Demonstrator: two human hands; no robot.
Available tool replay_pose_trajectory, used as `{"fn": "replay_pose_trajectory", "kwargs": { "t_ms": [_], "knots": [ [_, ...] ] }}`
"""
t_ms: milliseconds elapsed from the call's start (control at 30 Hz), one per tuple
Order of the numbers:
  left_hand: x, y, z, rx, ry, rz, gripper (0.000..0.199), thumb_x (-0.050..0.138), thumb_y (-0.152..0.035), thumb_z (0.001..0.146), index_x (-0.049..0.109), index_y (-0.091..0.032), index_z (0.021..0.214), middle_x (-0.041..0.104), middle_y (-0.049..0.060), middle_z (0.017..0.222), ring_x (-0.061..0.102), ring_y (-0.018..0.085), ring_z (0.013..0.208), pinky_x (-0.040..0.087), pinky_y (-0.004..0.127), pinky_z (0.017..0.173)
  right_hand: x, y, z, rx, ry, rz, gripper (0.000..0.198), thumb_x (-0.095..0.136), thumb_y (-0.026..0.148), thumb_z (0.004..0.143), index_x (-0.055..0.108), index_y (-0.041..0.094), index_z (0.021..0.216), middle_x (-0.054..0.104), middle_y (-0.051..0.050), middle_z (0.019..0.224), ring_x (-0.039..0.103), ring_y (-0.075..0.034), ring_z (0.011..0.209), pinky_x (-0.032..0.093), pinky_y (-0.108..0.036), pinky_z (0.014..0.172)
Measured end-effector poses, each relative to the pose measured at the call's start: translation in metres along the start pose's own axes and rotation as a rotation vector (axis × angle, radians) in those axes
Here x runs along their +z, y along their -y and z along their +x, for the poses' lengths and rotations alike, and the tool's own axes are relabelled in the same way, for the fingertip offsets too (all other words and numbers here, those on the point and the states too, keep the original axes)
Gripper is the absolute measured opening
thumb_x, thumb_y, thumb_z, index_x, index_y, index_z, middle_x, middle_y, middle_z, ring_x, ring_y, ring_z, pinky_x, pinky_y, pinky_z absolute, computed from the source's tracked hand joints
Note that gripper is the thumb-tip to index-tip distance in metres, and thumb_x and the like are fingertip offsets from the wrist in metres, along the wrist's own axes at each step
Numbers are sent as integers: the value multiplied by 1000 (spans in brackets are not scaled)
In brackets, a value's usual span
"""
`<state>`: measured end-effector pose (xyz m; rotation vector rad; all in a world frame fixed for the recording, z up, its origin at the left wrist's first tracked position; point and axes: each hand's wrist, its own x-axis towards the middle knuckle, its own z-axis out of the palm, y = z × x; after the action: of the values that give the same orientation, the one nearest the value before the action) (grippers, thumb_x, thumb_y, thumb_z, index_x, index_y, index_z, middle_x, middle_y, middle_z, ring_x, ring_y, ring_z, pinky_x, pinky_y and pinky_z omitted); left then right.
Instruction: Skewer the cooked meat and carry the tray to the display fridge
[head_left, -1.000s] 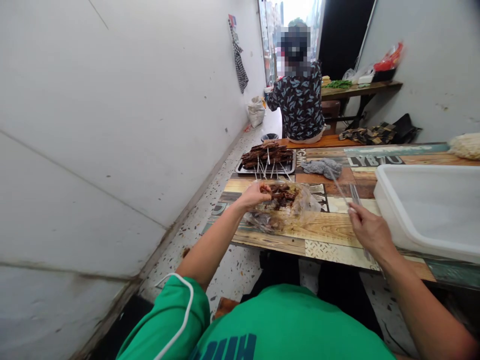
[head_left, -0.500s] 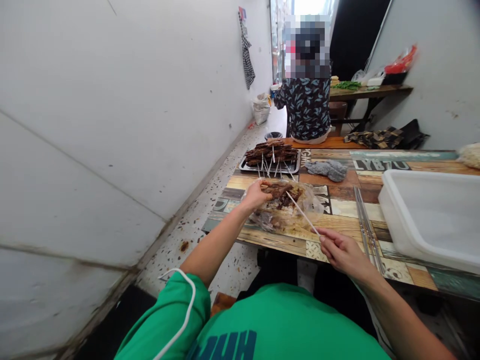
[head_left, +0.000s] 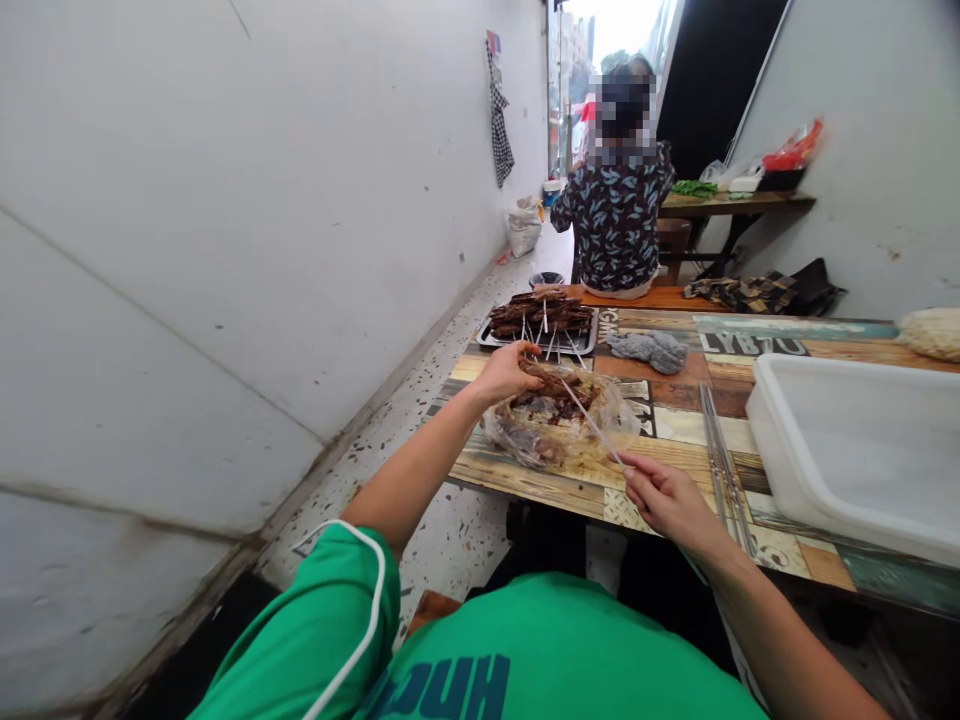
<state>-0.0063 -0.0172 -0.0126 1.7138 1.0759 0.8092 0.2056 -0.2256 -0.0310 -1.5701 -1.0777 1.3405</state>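
Note:
In my right hand I grip the near end of a thin metal skewer, which slants away to the left. Its far end meets a dark brown piece of meat that my left hand holds between thumb and fingers. Beneath them a clear plastic bag lies spread on the table, with dark, saucy meat in it. Just beyond my left hand stands a metal tray heaped with skewered brown meat, several skewer ends sticking out towards me.
A grey cloth lies right of the tray. Several long metal skewers rest beside a white plastic tub on the patterned table. Another person sits on a bench ahead, back to me. A white wall runs along the left.
My left hand has moved slightly away from me, towards the tray. My right hand and the skewer have shifted a little left in view. The seated person's right arm has risen.

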Motion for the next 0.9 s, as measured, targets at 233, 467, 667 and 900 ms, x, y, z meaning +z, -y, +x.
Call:
{"fn": "replay_pose_trajectory", "kwargs": {
  "t_ms": [233,467,667,900],
  "knots": [
    [8,-3,2,-55,-71,-357,63,77,-4,54,55,-13,113,69,1,71,63,13,64,48,25,66,5,1,5,-36,37,-47,94,59,60,66,51,-6,132,31,11,46,25,-5,39,15,-23,41],
    [28,-2,4,-217,-105,-828,36,79,-8,61,59,-14,91,68,0,72,64,13,63,52,28,67,7,-1,-2,-51,85,-48,87,60,60,69,56,-2,129,30,10,47,26,-6,42,14,-22,42],
    [35,5,11,-273,-136,-981,15,65,-14,83,52,-18,90,66,-1,68,68,16,65,56,35,69,-5,7,-15,-29,34,-21,90,65,62,67,54,-1,130,31,10,49,29,-6,42,15,-22,41],
    [39,12,20,-445,82,-929,9,60,-20,90,56,-15,84,66,3,69,66,15,62,54,30,65,-9,11,-3,39,61,43,82,66,58,66,55,6,129,35,11,47,25,-3,33,13,-20,37]
  ]
}}
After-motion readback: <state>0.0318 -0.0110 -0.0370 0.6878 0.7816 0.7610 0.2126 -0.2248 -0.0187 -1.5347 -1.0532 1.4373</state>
